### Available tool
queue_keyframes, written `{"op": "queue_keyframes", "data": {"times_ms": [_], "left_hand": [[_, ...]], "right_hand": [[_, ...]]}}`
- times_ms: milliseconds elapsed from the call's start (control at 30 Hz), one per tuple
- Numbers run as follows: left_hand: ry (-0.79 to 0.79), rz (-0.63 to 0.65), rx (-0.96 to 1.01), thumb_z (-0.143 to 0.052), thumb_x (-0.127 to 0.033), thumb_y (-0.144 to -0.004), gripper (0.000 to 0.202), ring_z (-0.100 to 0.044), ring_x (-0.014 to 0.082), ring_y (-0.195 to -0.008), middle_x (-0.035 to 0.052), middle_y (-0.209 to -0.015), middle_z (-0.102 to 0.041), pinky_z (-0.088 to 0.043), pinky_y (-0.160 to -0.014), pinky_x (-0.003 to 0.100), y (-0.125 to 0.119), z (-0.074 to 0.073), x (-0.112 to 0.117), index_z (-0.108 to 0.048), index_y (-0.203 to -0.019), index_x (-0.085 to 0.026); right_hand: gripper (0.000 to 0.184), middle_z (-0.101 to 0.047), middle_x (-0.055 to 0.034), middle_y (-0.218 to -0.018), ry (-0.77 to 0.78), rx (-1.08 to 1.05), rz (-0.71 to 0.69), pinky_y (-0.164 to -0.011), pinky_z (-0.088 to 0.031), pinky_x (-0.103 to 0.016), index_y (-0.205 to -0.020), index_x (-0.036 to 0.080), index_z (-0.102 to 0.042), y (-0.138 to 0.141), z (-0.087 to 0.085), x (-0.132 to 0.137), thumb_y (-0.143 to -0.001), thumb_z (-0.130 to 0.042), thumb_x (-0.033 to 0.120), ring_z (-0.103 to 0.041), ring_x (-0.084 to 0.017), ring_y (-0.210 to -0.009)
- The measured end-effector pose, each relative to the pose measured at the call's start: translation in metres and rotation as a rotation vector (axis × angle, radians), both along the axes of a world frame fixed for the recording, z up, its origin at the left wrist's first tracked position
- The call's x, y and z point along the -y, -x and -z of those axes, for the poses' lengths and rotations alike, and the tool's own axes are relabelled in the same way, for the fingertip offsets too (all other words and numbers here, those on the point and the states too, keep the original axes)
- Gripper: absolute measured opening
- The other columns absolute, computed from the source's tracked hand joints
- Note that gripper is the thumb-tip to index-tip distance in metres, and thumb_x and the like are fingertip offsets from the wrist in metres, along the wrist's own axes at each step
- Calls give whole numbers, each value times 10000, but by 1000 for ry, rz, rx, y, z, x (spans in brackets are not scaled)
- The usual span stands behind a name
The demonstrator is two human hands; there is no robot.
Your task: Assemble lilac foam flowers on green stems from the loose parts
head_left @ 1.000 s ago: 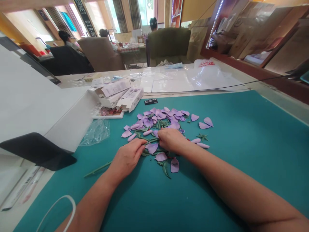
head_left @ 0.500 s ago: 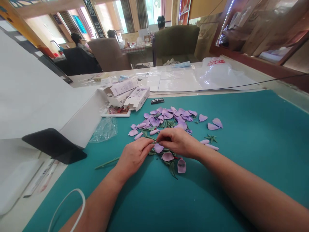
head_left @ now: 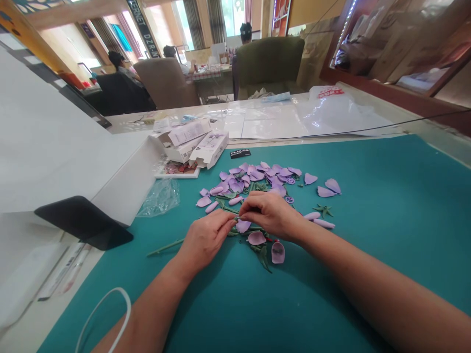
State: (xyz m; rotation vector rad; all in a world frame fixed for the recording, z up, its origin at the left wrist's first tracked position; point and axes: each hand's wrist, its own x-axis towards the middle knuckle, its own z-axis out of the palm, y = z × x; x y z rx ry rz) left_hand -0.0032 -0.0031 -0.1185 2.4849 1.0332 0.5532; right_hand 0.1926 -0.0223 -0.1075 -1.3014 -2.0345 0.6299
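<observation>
My left hand (head_left: 208, 235) is closed in a pinch, its fingertips meeting those of my right hand (head_left: 267, 212) over the mat. Between them is a small greenish piece (head_left: 236, 217), mostly hidden by the fingers. Just below the fingertips lies a purple petal (head_left: 243, 226). Nearer me are a pink petal piece (head_left: 256, 239), another cupped one (head_left: 278, 252) and a dark green leaf (head_left: 263, 259). A green stem (head_left: 165, 247) reaches out left from behind my left hand. Beyond both hands spreads a pile of purple petals (head_left: 253, 174) with green parts among them.
A green mat (head_left: 386, 220) covers the table. White boxes (head_left: 209, 148), a clear plastic bag (head_left: 160, 197) and a black tablet-like object (head_left: 84, 221) stand or lie left. To the right are a star-shaped green leaf (head_left: 324, 211) and loose petals (head_left: 329, 188). People sit beyond.
Both hands stay pinched together at nearly the same spot. A thin pale edge of the piece now shows at the right fingertips. The whole view has shifted very slightly.
</observation>
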Motion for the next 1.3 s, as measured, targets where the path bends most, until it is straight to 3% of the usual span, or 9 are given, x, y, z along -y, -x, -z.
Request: {"op": "queue_keyframes", "data": {"times_ms": [633,1033,1300], "left_hand": [[-60,-10,-175,-386,-285,-966,280,-633,170,-775,43,-853,-669,-456,-675,253,-2,4,4,-645,-985,-177],[-7,-41,-140,-387,-304,-960,278,-650,169,-828,30,-943,-705,-457,-682,252,-2,1,3,-651,-978,-218],[-6,-50,-122,-393,-296,-958,271,-653,166,-821,30,-931,-708,-458,-681,248,-1,1,4,-651,-950,-212]], "right_hand": [[134,-631,-52,-827,-130,264,4,-596,-333,-225,-781,142,-670,7,8,6,-846,-569,83,-542,-124,-688],[92,-645,-17,-777,-20,94,-2,-650,-390,-219,-764,167,-680,3,6,1,-822,-638,108,-585,-125,-734],[129,-621,-24,-768,-78,103,-4,-617,-375,-224,-755,154,-651,6,10,1,-840,-586,83,-566,-127,-697]]}}
